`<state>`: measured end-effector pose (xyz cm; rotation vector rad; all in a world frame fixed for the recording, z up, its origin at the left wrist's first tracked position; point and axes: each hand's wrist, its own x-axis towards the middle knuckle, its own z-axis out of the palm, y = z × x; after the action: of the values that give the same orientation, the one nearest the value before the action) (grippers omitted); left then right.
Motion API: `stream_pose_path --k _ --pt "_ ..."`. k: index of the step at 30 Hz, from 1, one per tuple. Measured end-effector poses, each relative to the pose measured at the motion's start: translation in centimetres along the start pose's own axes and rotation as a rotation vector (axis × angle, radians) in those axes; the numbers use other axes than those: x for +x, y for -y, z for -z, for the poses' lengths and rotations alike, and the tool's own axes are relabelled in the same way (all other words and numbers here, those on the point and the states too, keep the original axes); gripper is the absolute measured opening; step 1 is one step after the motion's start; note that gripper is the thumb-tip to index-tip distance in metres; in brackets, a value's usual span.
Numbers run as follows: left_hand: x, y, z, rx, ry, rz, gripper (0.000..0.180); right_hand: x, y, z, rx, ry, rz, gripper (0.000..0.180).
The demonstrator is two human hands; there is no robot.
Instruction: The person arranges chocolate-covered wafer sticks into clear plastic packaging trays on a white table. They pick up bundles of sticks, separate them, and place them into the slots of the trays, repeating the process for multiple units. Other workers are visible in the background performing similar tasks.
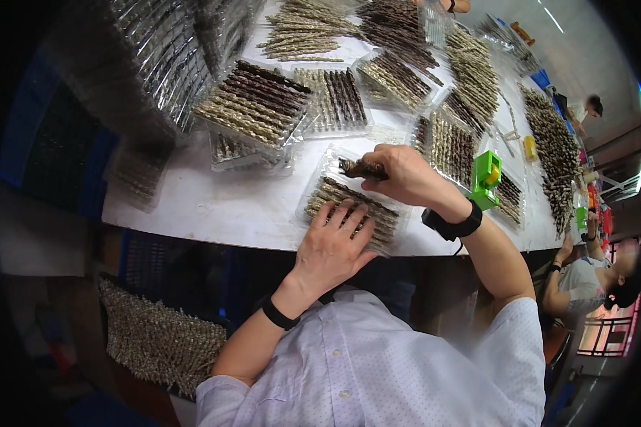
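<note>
A clear plastic tray [312, 186] lies near the table's front edge, partly filled with a row of pale and dark twisted sticks [338, 192]. My left hand [335, 242] rests on these sticks with its fingers spread flat. Over the far side of the same tray, my right hand [404, 174] is closed around a small bunch of dark twisted sticks [360, 169], their ends poking out to the left. How many it grips is hidden by the fingers.
Filled trays [253, 107] are stacked on the left, beside tall piles of clear trays [164, 57]. A green tape dispenser [486, 178] stands right of my right wrist. Loose twisted sticks [470, 71] lie in heaps farther back. A co-worker [584, 281] sits at the right.
</note>
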<state>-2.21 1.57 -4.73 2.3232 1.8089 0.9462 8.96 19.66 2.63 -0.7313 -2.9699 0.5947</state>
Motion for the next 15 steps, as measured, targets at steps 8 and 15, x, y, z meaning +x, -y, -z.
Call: stream_pose_path --k 8,15 --pt "-0.1 0.0 -0.1 0.002 -0.005 0.012 0.051 0.5 1.5 1.6 0.059 0.031 -0.128 0.027" --pt "0.0 0.0 0.0 0.006 -0.012 0.001 0.05 0.5 0.5 0.4 -0.054 0.089 -0.115 0.029"
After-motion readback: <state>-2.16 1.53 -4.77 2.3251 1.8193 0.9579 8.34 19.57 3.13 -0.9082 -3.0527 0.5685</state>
